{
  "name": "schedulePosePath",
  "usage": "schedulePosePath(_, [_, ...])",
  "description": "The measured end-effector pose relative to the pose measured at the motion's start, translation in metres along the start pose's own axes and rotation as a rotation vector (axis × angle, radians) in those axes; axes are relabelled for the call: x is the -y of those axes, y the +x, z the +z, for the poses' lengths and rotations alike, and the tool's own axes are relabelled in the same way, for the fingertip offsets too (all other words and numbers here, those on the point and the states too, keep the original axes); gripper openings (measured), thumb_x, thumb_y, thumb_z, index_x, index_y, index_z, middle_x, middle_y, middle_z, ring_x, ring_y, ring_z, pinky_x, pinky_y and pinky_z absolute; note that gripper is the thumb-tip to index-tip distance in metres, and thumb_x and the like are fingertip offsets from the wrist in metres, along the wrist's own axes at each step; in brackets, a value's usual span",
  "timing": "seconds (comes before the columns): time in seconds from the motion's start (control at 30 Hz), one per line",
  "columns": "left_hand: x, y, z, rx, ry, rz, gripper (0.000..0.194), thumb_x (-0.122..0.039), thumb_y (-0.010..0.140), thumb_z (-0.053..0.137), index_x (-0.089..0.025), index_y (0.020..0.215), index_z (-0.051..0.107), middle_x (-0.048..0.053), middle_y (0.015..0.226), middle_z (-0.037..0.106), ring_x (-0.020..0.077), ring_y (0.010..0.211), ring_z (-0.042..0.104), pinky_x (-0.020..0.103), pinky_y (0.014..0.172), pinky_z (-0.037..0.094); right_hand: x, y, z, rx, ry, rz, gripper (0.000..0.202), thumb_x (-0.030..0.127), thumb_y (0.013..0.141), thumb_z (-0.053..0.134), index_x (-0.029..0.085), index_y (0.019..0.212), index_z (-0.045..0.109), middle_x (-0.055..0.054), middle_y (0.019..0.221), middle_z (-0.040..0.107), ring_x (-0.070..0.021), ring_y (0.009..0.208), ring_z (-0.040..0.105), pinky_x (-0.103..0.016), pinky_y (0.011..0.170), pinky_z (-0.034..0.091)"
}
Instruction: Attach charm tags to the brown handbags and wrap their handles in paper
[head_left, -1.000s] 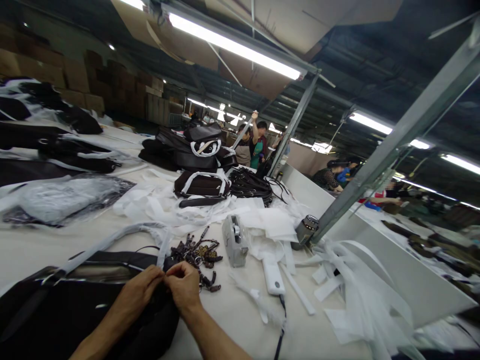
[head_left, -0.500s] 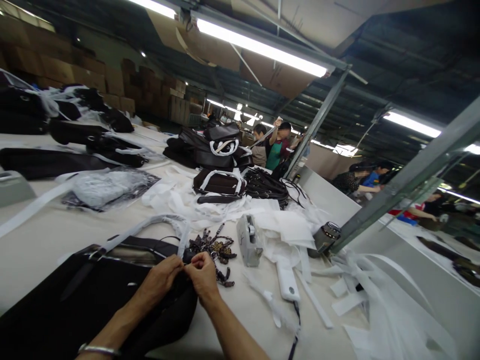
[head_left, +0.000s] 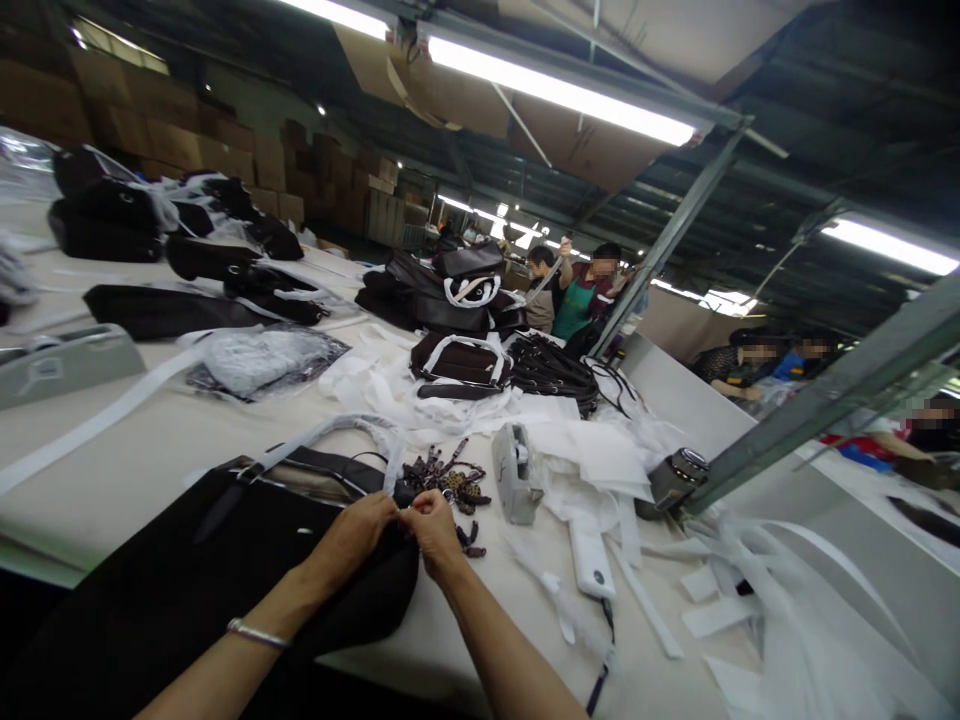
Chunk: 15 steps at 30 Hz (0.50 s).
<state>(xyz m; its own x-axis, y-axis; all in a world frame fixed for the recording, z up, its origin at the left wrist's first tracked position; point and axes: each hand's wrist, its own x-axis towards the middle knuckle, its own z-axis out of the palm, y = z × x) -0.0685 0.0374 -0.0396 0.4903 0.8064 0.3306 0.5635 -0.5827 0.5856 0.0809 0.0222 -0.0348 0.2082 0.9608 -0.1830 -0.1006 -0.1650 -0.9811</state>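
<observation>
A black handbag [head_left: 255,550] lies in front of me, its open top edge facing away. White wrapping covers its raised handle [head_left: 341,428]. At the bag's right end, by the foot of the handle, my left hand [head_left: 358,532] is closed in a pinch. My right hand [head_left: 436,535] pinches right beside it, fingertips nearly touching the left ones. Whatever small piece lies between the fingers is hidden. Just beyond my right hand is a heap of dark and patterned charms [head_left: 466,492] with metal rings. A grey tape dispenser [head_left: 516,478] stands to their right.
A white corded device [head_left: 591,562] lies among white paper strips [head_left: 600,455]. A dark jar [head_left: 679,475] stands by the slanted metal post [head_left: 787,400]. Farther back are black straps [head_left: 551,372], piled bags [head_left: 442,290] and a plastic packet [head_left: 270,362]. Several people work beyond.
My view has turned slightly left, so everything appears farther right. Both hands stay pinched together at the same end of the handbag, with only slight finger movement.
</observation>
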Motion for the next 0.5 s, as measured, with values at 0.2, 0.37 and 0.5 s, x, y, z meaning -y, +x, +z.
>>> schedulePosePath(0.2, [0.0020,0.0000,-0.0055,0.010,-0.088,-0.076,0.025,-0.028,0.095,0.042,-0.020,0.085,0.063,0.003,0.084,0.064,0.0173,0.079,0.062,0.027,0.075,0.046,0.0024,-0.0051,0.0010,0.006,0.022,-0.003,0.029,0.019,0.056,0.066,0.020,0.080,0.050,0.009,0.054,0.056,-0.0093,0.045,0.050,-0.021,0.044,0.039])
schedulePosePath(0.37, [-0.0035,-0.0020,-0.0058,-0.023,-0.020,-0.055,0.029,-0.028,0.096,0.040,-0.019,0.078,0.062,0.004,0.080,0.061,0.0171,0.076,0.060,0.027,0.072,0.044,0.0029,-0.0055,-0.0002,0.022,0.038,0.008,0.030,0.023,0.056,0.071,0.019,0.080,0.053,0.007,0.057,0.059,-0.0092,0.046,0.051,-0.022,0.047,0.042])
schedulePosePath(0.5, [-0.0076,-0.0011,-0.0091,-0.050,-0.096,-0.122,0.020,-0.024,0.093,0.046,-0.020,0.085,0.064,0.003,0.085,0.064,0.0170,0.081,0.061,0.027,0.078,0.045,0.0041,-0.0045,-0.0020,0.032,0.052,0.020,0.032,0.024,0.054,0.072,0.020,0.079,0.052,0.008,0.056,0.057,-0.0093,0.047,0.052,-0.022,0.048,0.044])
